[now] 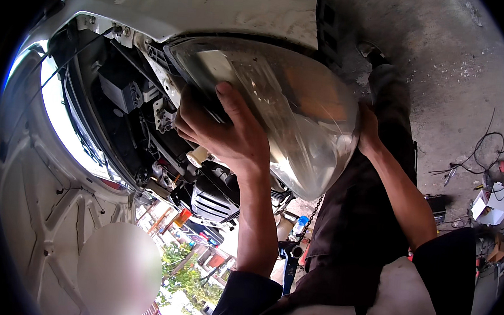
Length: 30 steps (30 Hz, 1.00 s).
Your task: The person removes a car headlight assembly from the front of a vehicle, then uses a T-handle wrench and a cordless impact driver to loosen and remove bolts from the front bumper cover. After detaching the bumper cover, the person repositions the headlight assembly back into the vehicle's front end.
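Headlight work on the white car appears to be about halfway, as I judge it. Both hands grip the large clear plastic headlight unit with the silver reflector (283,113). The left hand (222,129) has its fingers spread and curled around the edge of the unit at 9 o'clock, the thumb lying on the lens. The right hand (368,130) presses against the edge at 3 o'clock; its fingers are hidden behind the unit, so I cannot tell how they stand. The unit sits at the corner of the open dark engine bay (133,110), under the white body panel (215,8). Whether it is fully seated or fastened cannot be seen. Grey concrete floor (459,66) with loose cables lies at 3 o'clock.
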Each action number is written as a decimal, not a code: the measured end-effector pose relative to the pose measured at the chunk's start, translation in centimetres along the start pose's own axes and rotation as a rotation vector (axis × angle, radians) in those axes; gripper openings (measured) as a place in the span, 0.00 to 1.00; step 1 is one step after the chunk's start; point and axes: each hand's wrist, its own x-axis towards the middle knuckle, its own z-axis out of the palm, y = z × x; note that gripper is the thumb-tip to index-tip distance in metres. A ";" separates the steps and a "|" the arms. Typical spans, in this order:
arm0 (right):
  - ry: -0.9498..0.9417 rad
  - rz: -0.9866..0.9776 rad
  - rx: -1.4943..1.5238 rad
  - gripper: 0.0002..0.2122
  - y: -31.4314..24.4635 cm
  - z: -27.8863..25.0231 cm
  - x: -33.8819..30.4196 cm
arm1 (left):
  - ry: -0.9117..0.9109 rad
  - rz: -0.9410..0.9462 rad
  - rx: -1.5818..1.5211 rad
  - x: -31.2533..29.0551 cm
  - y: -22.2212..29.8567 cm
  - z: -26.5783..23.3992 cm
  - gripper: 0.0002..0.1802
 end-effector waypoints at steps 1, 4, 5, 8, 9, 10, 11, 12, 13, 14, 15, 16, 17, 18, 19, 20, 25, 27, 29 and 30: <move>0.008 0.035 -0.010 0.20 -0.1 -0.4 -0.4 | -0.022 -0.005 -0.024 -0.5 -0.3 -0.1 0.37; -0.035 0.054 -0.044 0.16 1.4 -3.5 1.1 | -0.076 -0.098 -0.229 -2.3 1.8 -0.8 0.36; -0.042 0.047 -0.087 0.16 1.2 -3.6 0.8 | -0.081 -0.139 -0.307 -2.6 2.8 -0.9 0.36; -0.145 0.037 -0.042 0.16 2.5 -5.9 2.7 | -0.099 -0.169 -0.336 -3.4 3.5 -0.4 0.38; -0.119 0.029 -0.057 0.17 2.4 -6.3 2.8 | -0.131 -0.288 -0.487 -3.3 4.3 -0.7 0.38; -0.093 0.023 -0.075 0.17 2.6 -6.7 2.5 | -0.165 -0.303 -0.501 -3.7 4.3 -0.8 0.38; -0.075 0.009 -0.103 0.18 2.4 -6.4 2.4 | -0.186 -0.322 -0.518 -3.9 3.7 -0.8 0.38; -0.132 0.004 -0.014 0.18 2.2 -6.5 2.6 | -0.190 -0.341 -0.533 -3.9 3.3 -1.0 0.39; -0.188 0.006 0.072 0.19 1.9 -7.0 2.5 | -0.162 -0.308 -0.465 -3.9 3.4 -1.1 0.39; -0.252 0.015 0.150 0.20 1.7 -7.5 2.5 | -0.152 -0.363 -0.562 -4.2 3.9 -1.0 0.41; -0.431 -0.011 0.230 0.21 0.6 -7.8 1.9 | -0.168 -0.338 -0.579 -4.3 4.7 -1.4 0.41; -0.510 -0.017 0.254 0.21 -0.5 -8.0 1.4 | -0.236 -0.393 -0.637 -4.4 5.7 -1.9 0.42; -0.559 0.004 0.253 0.21 -1.1 -7.7 0.9 | -0.313 -0.468 -0.679 -4.9 6.4 -2.5 0.42; -0.579 0.014 0.241 0.21 -1.8 -7.8 -0.1 | -0.288 -0.394 -0.684 -5.3 6.8 -2.8 0.41; -0.563 0.021 0.197 0.21 -2.7 -7.8 -0.9 | -0.305 -0.383 -0.656 -5.6 7.4 -3.5 0.40; -0.559 0.041 0.146 0.21 -3.1 -7.7 -1.7 | -0.287 -0.370 -0.681 -6.6 7.2 -3.6 0.40; -0.491 0.028 -0.103 0.20 -6.5 -8.6 -7.8 | -0.154 -0.343 -0.777 -9.6 7.9 -7.5 0.36; -0.476 0.022 -0.206 0.20 -7.4 -8.6 -10.3 | -0.141 -0.403 -0.840 -9.5 8.5 -9.9 0.33; -0.484 0.031 -0.285 0.20 -7.9 -8.2 -12.8 | -0.126 -0.450 -0.836 -8.9 8.9 -12.2 0.33; -0.493 0.029 -0.327 0.20 -8.3 -7.9 -13.9 | -0.117 -0.471 -0.833 -8.6 9.1 -13.3 0.33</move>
